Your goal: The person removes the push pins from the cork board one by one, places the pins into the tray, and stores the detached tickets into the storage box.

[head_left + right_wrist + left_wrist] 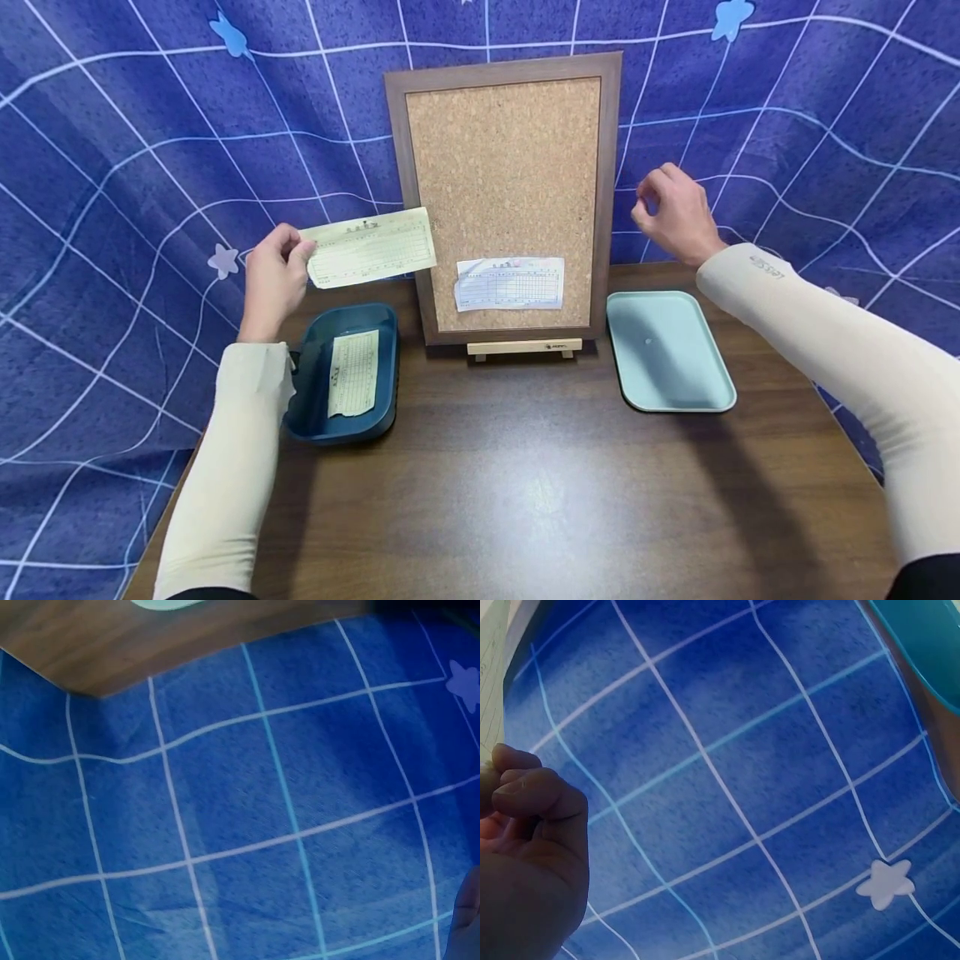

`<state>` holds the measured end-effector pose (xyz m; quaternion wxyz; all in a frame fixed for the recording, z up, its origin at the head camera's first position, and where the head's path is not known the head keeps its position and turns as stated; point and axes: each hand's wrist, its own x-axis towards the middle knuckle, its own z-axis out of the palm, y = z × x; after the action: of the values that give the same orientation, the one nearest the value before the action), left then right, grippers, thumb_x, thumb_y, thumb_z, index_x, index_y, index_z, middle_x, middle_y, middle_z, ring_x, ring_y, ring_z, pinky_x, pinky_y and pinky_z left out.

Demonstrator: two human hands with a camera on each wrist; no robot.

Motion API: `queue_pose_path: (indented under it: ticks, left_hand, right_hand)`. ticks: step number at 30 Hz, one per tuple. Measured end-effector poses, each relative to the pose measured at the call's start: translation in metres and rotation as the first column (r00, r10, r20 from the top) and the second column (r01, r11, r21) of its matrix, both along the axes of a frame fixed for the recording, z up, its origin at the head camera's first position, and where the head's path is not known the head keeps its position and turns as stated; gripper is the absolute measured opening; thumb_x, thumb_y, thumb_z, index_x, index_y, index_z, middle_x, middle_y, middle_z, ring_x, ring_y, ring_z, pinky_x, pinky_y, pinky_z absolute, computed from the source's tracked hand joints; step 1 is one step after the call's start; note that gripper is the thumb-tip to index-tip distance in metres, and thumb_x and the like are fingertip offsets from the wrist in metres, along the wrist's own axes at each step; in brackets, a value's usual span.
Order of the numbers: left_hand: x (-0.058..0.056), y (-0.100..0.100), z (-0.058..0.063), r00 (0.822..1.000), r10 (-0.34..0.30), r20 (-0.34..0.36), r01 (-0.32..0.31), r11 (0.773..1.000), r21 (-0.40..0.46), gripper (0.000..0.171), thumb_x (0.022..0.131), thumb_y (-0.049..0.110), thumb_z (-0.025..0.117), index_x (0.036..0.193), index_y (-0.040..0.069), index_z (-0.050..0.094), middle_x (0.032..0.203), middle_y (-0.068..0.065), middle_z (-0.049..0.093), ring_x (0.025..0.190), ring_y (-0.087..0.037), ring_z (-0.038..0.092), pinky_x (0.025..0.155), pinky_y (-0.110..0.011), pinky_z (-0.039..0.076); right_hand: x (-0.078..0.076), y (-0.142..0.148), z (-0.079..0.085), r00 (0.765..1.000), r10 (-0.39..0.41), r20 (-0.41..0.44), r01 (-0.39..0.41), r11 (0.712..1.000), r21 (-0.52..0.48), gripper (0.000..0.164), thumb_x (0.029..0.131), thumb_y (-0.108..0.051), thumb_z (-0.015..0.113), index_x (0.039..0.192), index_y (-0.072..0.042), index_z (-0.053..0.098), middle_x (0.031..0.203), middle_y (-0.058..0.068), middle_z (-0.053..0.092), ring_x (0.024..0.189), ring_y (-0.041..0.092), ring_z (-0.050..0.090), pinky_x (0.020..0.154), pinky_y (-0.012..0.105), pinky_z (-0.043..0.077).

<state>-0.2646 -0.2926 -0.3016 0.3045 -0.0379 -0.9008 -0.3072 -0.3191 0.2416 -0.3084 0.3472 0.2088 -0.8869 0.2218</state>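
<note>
My left hand (277,271) pinches the left end of a pale yellow printed form (371,248) between thumb and fingers. The form's right end overlaps the left frame of the corkboard (510,183) in the head view. In the left wrist view only an edge of the form (491,682) shows beside the curled fingers. A white form with a blue grid (510,285) lies flat against the lower part of the cork. To the board's right, my right hand (678,215) is raised with thumb and index finger curled together; no object shows at the fingertips.
A dark blue tray (386,392) at the left holds another yellow form (354,373). Below my right hand lies a pale green tray (697,375) with a tiny speck in it. The board leans on a small wooden stand (525,347) against a blue curtain (300,100).
</note>
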Motion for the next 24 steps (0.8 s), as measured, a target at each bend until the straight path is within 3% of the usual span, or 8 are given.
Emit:
queue_pose_path:
  ticks: [5, 14, 24]
  left_hand:
    - [0.007, -0.016, -0.008, 1.0, 0.007, 0.029, -0.006, 1.0, -0.031, 0.018, 0.096, 0.017, 0.055, 0.088, 0.0, 0.056, 0.076, -0.015, 0.055, 0.069, -0.025, 0.044, 0.065, -0.034, 0.031]
    - [0.02, -0.043, -0.033, 0.996, 0.029, 0.087, -0.022, 0.997, -0.077, 0.016, 0.096, 0.016, 0.054, 0.088, 0.002, 0.056, 0.077, -0.015, 0.057, 0.07, -0.029, 0.048, 0.065, -0.036, 0.032]
    - [0.036, -0.063, -0.064, 0.99, 0.059, 0.128, -0.047, 0.994, -0.096, 0.015, 0.095, 0.015, 0.057, 0.087, 0.003, 0.056, 0.074, -0.015, 0.057, 0.068, -0.031, 0.049, 0.065, -0.04, 0.034]
  right_hand:
    - [0.002, 0.007, -0.012, 0.999, -0.025, 0.033, 0.025, 1.0, -0.001, 0.008, 0.08, -0.005, 0.06, 0.083, 0.002, 0.058, 0.081, 0.013, 0.05, 0.073, 0.028, 0.048, 0.067, 0.04, 0.039]
    - [0.008, 0.016, -0.031, 0.997, -0.047, 0.069, 0.049, 0.999, -0.023, 0.008, 0.079, -0.005, 0.061, 0.082, 0.002, 0.059, 0.08, 0.012, 0.051, 0.071, 0.028, 0.05, 0.066, 0.041, 0.039]
    - [0.019, 0.023, -0.075, 0.993, -0.042, 0.106, 0.045, 0.999, -0.026, 0.006, 0.075, -0.005, 0.061, 0.078, -0.001, 0.058, 0.076, 0.009, 0.05, 0.066, 0.024, 0.05, 0.061, 0.038, 0.039]
